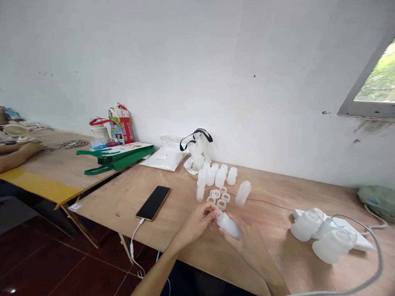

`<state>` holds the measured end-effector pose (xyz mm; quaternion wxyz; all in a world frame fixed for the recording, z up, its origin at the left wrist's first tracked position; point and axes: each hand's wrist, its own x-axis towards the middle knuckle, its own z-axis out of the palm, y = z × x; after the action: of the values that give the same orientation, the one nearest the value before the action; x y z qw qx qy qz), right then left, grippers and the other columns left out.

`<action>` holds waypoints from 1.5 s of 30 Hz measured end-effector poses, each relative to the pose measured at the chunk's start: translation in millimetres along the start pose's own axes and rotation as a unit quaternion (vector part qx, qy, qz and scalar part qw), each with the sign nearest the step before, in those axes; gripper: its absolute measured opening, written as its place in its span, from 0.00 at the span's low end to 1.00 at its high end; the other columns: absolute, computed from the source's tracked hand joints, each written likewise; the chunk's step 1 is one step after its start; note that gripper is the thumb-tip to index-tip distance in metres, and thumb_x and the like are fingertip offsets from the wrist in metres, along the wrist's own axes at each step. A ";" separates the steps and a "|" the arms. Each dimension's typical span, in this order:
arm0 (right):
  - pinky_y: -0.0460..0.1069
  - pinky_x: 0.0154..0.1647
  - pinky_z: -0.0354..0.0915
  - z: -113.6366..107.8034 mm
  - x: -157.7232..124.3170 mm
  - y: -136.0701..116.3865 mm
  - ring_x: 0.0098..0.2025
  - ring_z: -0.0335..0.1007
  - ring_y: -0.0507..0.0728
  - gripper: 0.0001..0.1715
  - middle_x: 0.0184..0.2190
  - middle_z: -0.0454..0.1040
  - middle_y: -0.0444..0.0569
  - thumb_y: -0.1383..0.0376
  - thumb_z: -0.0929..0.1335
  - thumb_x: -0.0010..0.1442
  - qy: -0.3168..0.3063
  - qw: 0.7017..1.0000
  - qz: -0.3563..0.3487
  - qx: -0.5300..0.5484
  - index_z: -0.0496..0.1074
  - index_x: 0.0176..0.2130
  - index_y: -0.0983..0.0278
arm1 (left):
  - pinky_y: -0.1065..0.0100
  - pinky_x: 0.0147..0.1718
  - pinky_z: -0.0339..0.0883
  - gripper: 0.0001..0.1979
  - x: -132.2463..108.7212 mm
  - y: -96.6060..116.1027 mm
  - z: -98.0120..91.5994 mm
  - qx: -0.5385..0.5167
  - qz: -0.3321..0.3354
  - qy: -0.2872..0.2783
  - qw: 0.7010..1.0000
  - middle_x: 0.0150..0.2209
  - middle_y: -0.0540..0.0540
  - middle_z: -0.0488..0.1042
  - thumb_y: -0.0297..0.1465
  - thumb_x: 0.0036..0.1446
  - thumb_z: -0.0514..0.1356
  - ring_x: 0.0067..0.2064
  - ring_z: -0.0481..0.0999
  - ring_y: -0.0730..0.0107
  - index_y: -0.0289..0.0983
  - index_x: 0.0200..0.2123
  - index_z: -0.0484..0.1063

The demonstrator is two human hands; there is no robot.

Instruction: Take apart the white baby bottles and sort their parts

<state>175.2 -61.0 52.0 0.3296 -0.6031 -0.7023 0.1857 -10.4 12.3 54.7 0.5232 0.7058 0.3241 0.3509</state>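
One whitish bottle (228, 225) in the curled right hand (247, 238); bunched left hand (200, 220) at its end, hold unclear

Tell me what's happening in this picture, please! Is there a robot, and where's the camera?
No robot here, just a person's two bare hands. The camera sits on their head, looking forward and down. The right hand holds a cloudy white container, and the left hand is at its end. Beyond them on the wooden table are pale rings and a group of whitish pieces. A phone with a white cable lies to the left; two more cloudy containers are at the right. Far left, you can see another person's arm.
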 end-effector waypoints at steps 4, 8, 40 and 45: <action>0.52 0.42 0.67 -13.7 0.8 3.2 0.42 0.77 0.63 0.23 0.41 0.81 0.47 0.47 0.69 0.63 -0.068 0.981 0.017 0.178 0.76 0.51 0.57 | 0.67 0.29 0.76 0.21 3.1 7.0 -6.2 -0.187 -0.026 -0.083 0.979 0.32 0.47 0.72 0.49 0.61 0.63 0.32 0.75 0.67 0.36 0.35 0.70; 0.51 0.39 0.65 -18.0 -0.1 11.9 0.39 0.72 0.60 0.26 0.37 0.78 0.46 0.44 0.68 0.63 -0.057 0.974 0.033 0.216 0.75 0.49 0.60 | 0.67 0.30 0.79 0.23 7.7 2.9 -10.0 -0.191 -0.005 0.003 0.982 0.37 0.44 0.74 0.51 0.59 0.64 0.42 0.76 0.61 0.36 0.33 0.72; 0.52 0.43 0.67 -30.4 0.3 23.8 0.41 0.72 0.61 0.28 0.38 0.77 0.47 0.41 0.67 0.63 0.003 0.985 0.063 0.159 0.74 0.49 0.60 | 0.57 0.54 0.69 0.17 79.2 -36.6 -67.2 0.202 0.081 0.169 0.961 0.50 0.41 0.82 0.41 0.65 0.58 0.53 0.79 0.51 0.38 0.47 0.81; 0.52 0.42 0.67 -31.1 0.6 23.8 0.41 0.72 0.61 0.28 0.37 0.77 0.47 0.41 0.66 0.63 0.012 0.987 0.057 0.150 0.75 0.47 0.61 | 0.59 0.52 0.70 0.18 75.9 -33.9 -62.7 0.199 0.084 0.185 0.959 0.49 0.44 0.82 0.43 0.66 0.56 0.51 0.80 0.54 0.40 0.46 0.80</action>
<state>213.7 -59.8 58.7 0.4139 -0.5877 -0.6271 0.3001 -24.5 115.1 46.7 0.2715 0.7430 0.4184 0.4464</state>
